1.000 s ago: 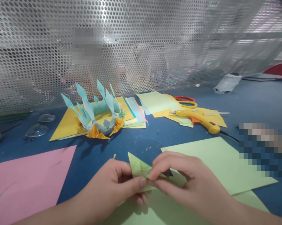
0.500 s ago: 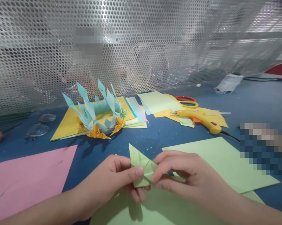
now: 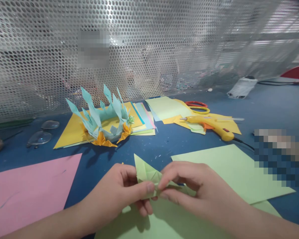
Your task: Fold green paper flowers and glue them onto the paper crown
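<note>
A small folded piece of light green paper is held up between both hands, its pointed corner upward. My left hand is closed on its left and lower part, thumb pressed across the front and fingers behind. My right hand pinches the right side between thumb and fingertips, hiding part of that edge. Creases show on the paper's face. Under the hands lies a light green sheet, and another green sheet lies to the right.
Behind stands a light blue paper crown with orange folded pieces, on a yellow sheet. A yellow glue gun and scissors lie back right. Glasses and a pink sheet are left. A perforated metal panel borders the blue table.
My left thumb has slid a little right across the folded paper. The right fingertips have shifted left and the paper's lower right part has tilted, showing less of its face.
</note>
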